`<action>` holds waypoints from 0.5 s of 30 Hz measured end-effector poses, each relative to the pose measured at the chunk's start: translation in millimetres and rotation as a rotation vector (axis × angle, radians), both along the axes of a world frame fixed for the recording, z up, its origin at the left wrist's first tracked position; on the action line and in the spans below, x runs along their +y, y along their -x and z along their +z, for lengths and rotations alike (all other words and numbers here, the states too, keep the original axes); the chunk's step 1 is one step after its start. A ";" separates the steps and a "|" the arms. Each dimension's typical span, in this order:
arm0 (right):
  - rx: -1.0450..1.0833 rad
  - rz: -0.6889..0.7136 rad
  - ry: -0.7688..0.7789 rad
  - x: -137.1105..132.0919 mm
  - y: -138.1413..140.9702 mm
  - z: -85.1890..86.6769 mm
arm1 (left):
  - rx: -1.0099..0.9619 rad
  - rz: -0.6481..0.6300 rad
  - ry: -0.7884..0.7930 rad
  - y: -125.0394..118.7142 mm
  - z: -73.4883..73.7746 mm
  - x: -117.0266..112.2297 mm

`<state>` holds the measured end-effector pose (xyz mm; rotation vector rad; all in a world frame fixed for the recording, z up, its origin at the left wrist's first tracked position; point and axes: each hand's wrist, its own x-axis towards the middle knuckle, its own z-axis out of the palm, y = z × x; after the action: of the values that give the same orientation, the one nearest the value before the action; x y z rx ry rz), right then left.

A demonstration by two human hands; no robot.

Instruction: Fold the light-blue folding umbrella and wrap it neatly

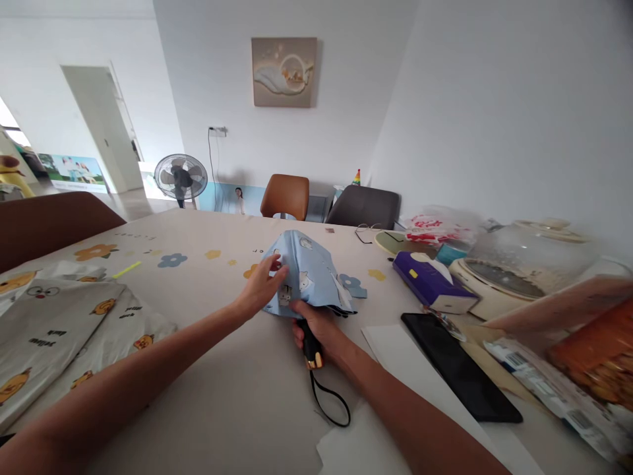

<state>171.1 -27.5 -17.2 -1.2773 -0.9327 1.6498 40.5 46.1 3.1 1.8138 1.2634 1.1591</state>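
A light blue folding umbrella [316, 260] with small white animal prints is held over the table, its canopy collapsed but loose. My right hand [319, 330] is wrapped round its black handle, which has a gold-coloured end and a black wrist strap [332, 423] hanging below. My left hand [263, 285] is at the canopy's left side, fingers apart and stretched out along the fabric. Whether those fingers press on the cloth is hard to tell. Dark folds show under the canopy's right edge.
A flower-print cloth [212, 389] covers the table. On the right lie a black tablet-like slab [459, 369], white paper [395, 349], a purple tissue pack [432, 280], glasses [368, 229] and a clear-lidded appliance [524, 264]. A duck-print bag [74, 330] lies at left.
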 end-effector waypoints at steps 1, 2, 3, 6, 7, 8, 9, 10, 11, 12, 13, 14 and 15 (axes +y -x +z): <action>-0.046 0.017 -0.006 -1.7 3.0 0.2 | -0.019 -0.006 0.006 -1.7 0.9 -1.8; -0.081 0.036 -0.012 -3.4 5.9 0.2 | -0.025 0.005 0.013 -2.3 1.9 -2.4; -0.104 0.056 -0.020 -5.2 8.6 0.0 | -0.026 0.030 0.022 -1.8 3.3 -1.7; -0.110 0.139 -0.034 -9.9 14.9 -1.3 | -0.043 0.114 0.035 4.9 9.3 5.3; -0.094 0.168 -0.035 -11.3 16.2 -1.8 | -0.063 0.125 0.031 8.4 11.6 8.6; -0.066 0.198 -0.032 -12.4 17.0 -2.2 | -0.091 0.130 0.034 12.2 13.9 12.0; -0.030 0.225 -0.027 -13.2 17.5 -2.5 | -0.121 0.135 0.045 16.3 16.3 15.4; 0.011 0.246 -0.021 -13.8 17.7 -2.6 | -0.146 0.142 0.063 20.5 18.6 18.6; 0.051 0.263 -0.015 -14.1 17.7 -2.5 | -0.168 0.156 0.082 24.5 21.1 21.3; 0.088 0.275 -0.008 -14.1 17.5 -2.2 | -0.185 0.179 0.094 28.0 23.6 23.3; 0.119 0.282 -0.002 -13.7 17.2 -1.7 | -0.196 0.203 0.088 30.8 26.2 24.4; 0.139 0.277 -0.001 -13.1 16.8 -1.2 | -0.206 0.229 0.060 32.4 28.7 24.2; 0.145 0.260 0.001 -12.2 16.5 -0.8 | -0.216 0.254 0.015 32.5 31.0 22.6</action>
<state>154.6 -39.7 -18.0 -1.0544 -1.0423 1.9157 8.0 68.7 34.1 1.5012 1.3959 1.4363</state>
